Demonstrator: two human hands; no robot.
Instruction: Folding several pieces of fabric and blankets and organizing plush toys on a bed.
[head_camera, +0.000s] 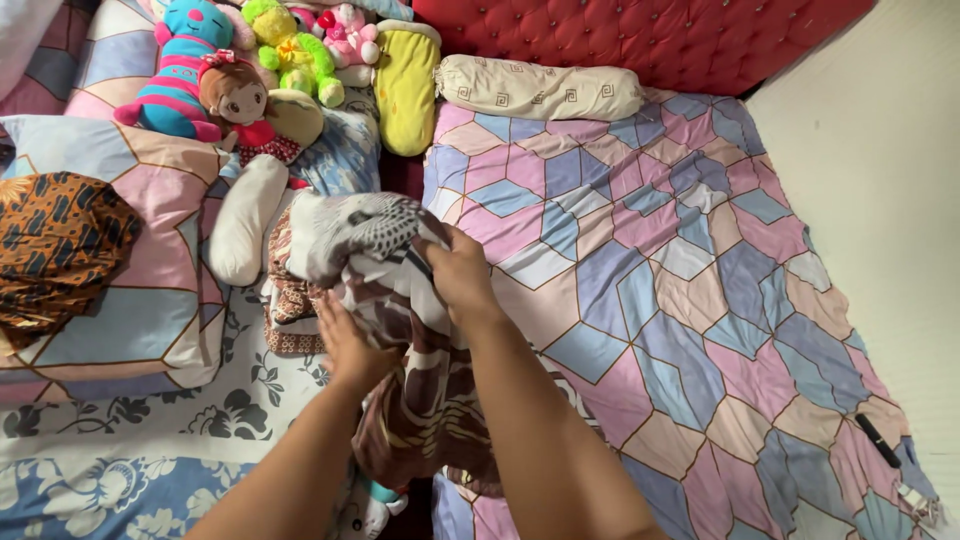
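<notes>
Brown-and-cream cloth (400, 330): bunched in the gap between the two mattresses, near the bed's middle; we judge it only partly gathered, its lower length hanging loose.
Left hand (345, 345): fingers spread, pressed flat against the cloth's left side.
Right hand (460, 275): closed on the cloth's upper fold.
Folded pile (290, 300): just beside the cloth, on the floral sheet (130, 460).
Patchwork sheet (680, 260): lies smooth on the right mattress.

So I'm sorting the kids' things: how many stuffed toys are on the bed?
4, clustered at the top left: a blue striped plush, a brown-haired doll, a green plush and a pink plush. More may be hidden.
</notes>
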